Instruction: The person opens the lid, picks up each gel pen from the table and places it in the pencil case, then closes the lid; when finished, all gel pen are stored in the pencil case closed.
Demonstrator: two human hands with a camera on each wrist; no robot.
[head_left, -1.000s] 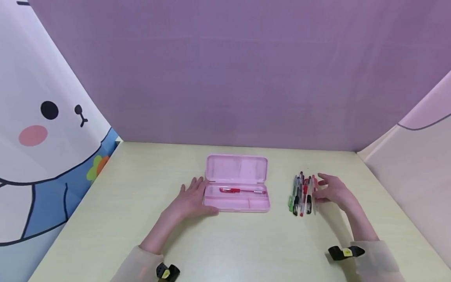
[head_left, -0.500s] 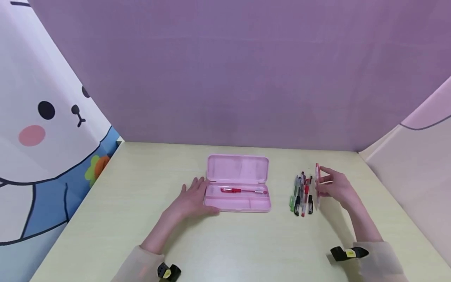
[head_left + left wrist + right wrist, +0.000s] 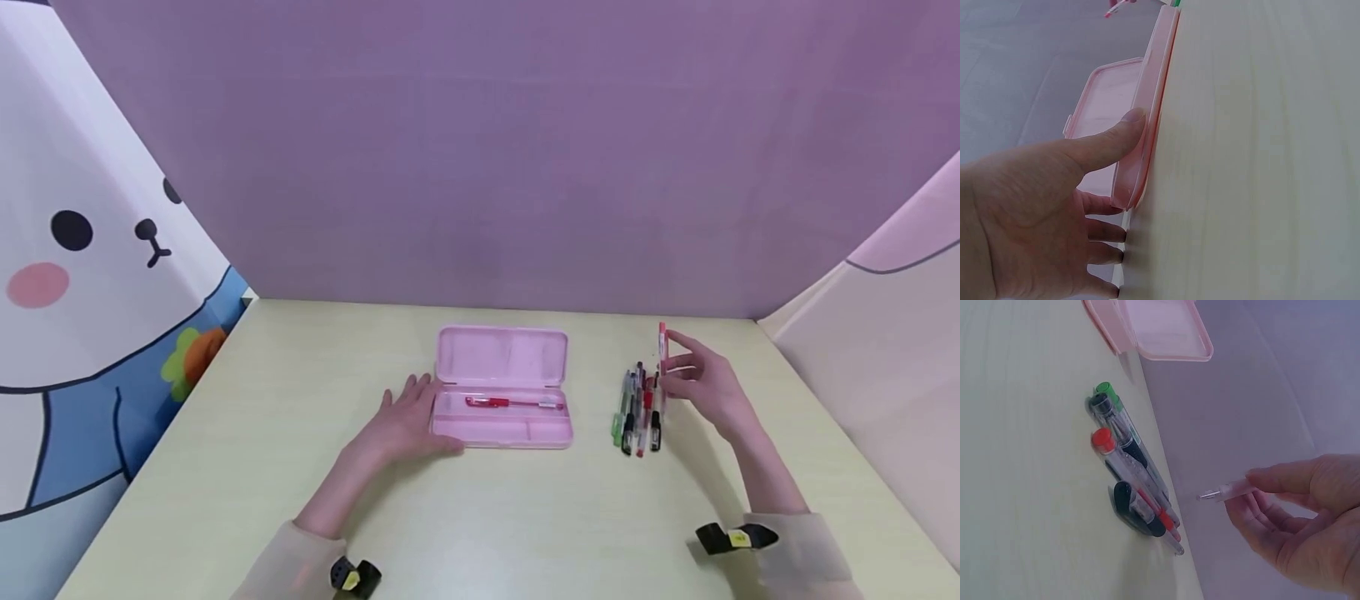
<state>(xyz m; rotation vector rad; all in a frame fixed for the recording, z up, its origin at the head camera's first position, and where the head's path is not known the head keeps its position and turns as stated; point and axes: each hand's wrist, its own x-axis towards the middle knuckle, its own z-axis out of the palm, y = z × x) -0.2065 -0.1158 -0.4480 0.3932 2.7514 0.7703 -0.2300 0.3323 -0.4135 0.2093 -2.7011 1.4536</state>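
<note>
The pink pencil case (image 3: pixel 491 432) lies with its lid up in the middle of the table. A red pen (image 3: pixel 489 402) lies in its back compartment. My left hand (image 3: pixel 408 423) rests at the case's left side, its thumb (image 3: pixel 1119 139) touching the front wall and its fingers stretched along the end. My right hand (image 3: pixel 703 383) pinches a pink pen (image 3: pixel 662 343) between thumb and fingers, raised above the table. In the right wrist view the pen's clear tip (image 3: pixel 1209 495) points out of the hand. A bunch of pens lies close to the left of that hand.
The bunch includes a green-ended pen (image 3: pixel 617 429), black-capped pens (image 3: pixel 656 437) and a red-ended pen (image 3: pixel 1104 440), side by side. A purple backdrop (image 3: pixel 480 167) rises behind the table's back edge. A printed cartoon cloth (image 3: pixel 112 333) hangs at the left.
My right hand has lifted the pink pen off the right side of the bunch, then moved it slightly away and up. My left hand stays at the case.
</note>
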